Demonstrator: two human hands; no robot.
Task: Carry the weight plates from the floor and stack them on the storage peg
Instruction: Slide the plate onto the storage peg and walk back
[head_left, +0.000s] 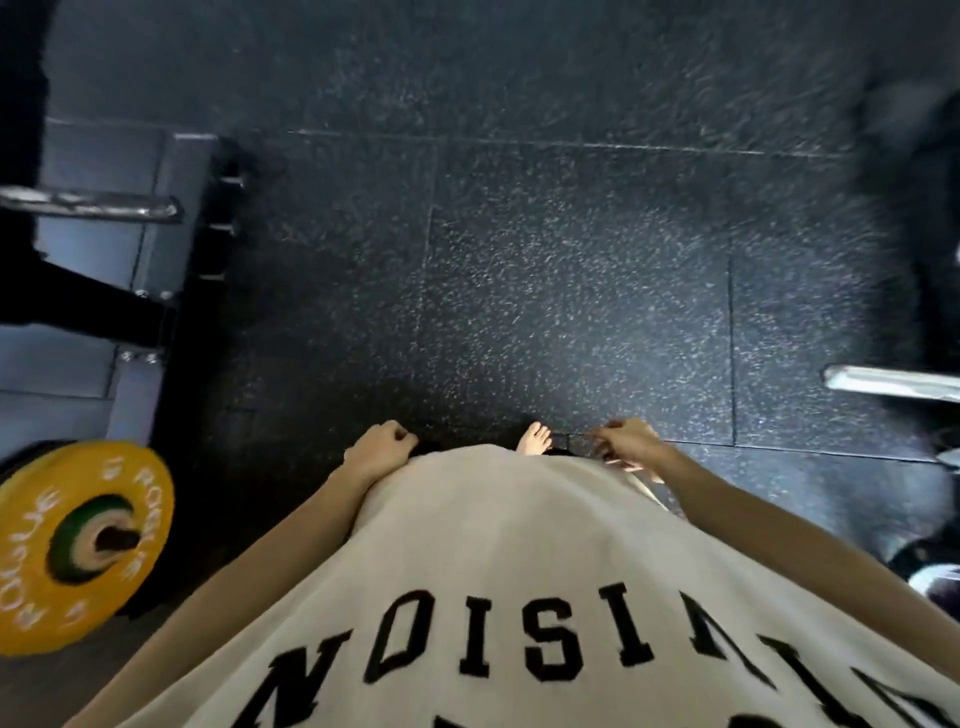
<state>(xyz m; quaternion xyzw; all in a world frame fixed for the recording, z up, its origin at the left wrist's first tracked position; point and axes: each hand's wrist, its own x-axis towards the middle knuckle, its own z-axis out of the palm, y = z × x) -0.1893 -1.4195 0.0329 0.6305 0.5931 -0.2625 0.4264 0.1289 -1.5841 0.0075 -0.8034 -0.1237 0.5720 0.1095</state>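
- A yellow weight plate (78, 545) is seen at the lower left of the frame, already on a peg (117, 540).
- The left hand (382, 449) is loosely curled; nothing is held.
- The right hand (626, 447) fingers are curled near the shirt (519, 545); a pinch cannot be told.
- The dark floor (571, 286) is blurred.

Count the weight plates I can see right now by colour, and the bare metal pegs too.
Yellow plate: 1
Green plate, mostly hidden behind the yellow one: 1
Bare metal pegs: 2
Total: 4
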